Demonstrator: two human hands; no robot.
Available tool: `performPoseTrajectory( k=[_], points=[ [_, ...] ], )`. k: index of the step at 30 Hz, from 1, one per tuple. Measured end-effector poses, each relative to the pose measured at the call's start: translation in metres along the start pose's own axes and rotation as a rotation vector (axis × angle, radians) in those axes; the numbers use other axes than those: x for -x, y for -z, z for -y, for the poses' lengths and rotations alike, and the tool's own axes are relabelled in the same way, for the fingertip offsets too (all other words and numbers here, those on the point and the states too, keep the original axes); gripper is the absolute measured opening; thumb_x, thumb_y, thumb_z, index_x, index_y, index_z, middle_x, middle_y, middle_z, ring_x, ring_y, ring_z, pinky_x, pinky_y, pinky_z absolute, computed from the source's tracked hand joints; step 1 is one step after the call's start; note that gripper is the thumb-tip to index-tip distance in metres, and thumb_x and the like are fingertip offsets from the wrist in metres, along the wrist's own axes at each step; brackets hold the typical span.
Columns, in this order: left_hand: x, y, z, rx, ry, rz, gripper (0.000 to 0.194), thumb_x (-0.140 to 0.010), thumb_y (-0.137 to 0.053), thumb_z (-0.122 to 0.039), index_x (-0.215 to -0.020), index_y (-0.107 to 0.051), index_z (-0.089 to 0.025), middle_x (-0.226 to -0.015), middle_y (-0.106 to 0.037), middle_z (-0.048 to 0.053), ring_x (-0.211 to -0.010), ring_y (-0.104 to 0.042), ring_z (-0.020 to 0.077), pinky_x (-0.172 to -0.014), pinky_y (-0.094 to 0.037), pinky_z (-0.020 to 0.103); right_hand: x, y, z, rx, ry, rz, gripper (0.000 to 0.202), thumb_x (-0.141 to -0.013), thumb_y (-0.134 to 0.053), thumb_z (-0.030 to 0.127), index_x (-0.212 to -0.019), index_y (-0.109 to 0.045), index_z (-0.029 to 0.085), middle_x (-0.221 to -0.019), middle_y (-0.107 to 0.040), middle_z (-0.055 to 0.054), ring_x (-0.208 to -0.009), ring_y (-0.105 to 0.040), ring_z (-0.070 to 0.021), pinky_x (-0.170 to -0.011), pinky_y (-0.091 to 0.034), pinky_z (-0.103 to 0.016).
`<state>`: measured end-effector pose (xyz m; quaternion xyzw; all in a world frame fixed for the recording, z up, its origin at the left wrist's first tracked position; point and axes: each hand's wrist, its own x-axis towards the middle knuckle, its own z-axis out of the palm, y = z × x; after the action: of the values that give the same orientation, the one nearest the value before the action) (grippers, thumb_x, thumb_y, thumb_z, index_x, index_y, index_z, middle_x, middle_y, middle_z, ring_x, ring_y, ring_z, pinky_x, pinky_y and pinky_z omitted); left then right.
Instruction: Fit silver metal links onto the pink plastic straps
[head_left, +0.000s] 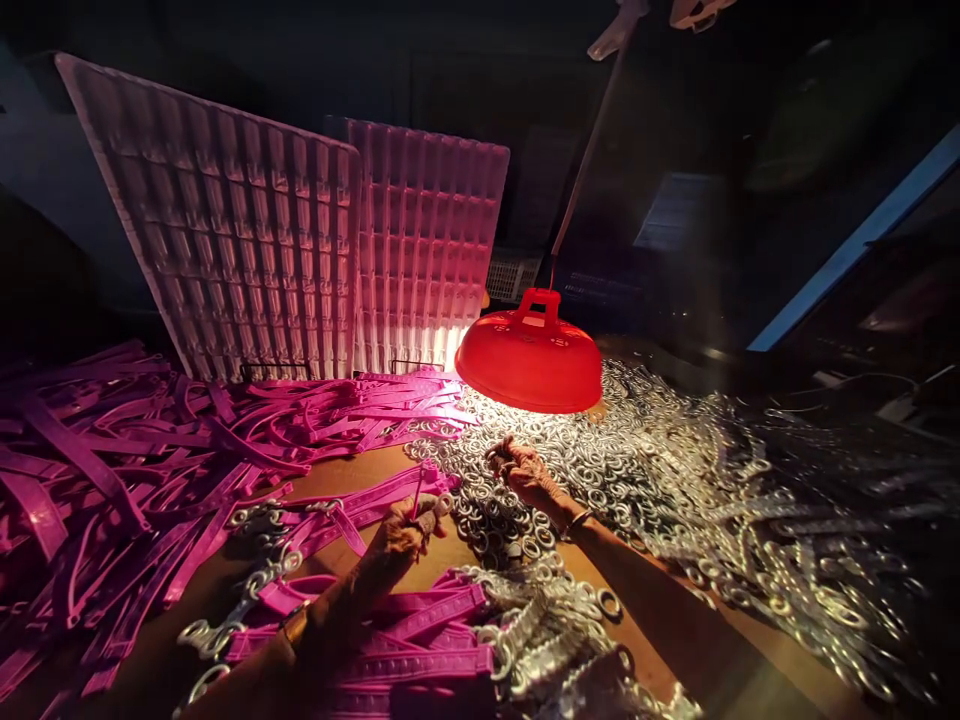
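Big spread first: the heap of metal rings glitters across the table from my twelve o'clock round to four, the tangle of pink straps sprawls from eight to eleven, two ribbed trays lean upright at eleven, and the red lamp glows at twelve. My right hand is down on the rings at one o'clock, fingers curled among them. My left hand at eleven pinches a pink strap end with a ring at my fingertips.

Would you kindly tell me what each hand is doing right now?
Left hand: closed on a pink strap.
Right hand: resting on the metal rings; grip unclear.
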<state>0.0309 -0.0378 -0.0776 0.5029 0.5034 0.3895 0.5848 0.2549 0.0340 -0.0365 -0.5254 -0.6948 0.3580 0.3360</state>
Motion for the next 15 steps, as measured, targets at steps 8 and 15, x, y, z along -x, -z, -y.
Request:
performPoseTrajectory(
  k=[8, 15],
  points=[
    [0.026, -0.012, -0.031, 0.011, -0.107, -0.081, 0.033, -0.070, -0.054, -0.047, -0.069, -0.056, -0.015, -0.055, -0.056, 0.000, -0.044, -0.039, 0.0076, -0.046, -0.030, 0.022, 0.046, -0.030, 0.017, -0.331, -0.157, 0.114, 0.019, -0.067, -0.050, 0.035, -0.073, -0.050, 0.017, -0.061, -0.052, 0.001, -0.049, -0.049, -0.0110, -0.045, -0.040, -0.023],
    [0.023, -0.019, -0.036, 0.021, -0.069, -0.148, 0.036, -0.073, -0.056, -0.051, -0.067, -0.054, -0.016, -0.051, -0.048, -0.003, -0.044, -0.035, 0.0080, -0.046, -0.027, 0.024, 0.040, -0.047, 0.034, 0.038, 0.054, -0.084, 0.018, -0.069, -0.048, 0.028, -0.057, -0.039, 0.019, -0.052, -0.044, 0.002, -0.050, -0.037, -0.0091, -0.048, -0.027, -0.023]
  ],
)
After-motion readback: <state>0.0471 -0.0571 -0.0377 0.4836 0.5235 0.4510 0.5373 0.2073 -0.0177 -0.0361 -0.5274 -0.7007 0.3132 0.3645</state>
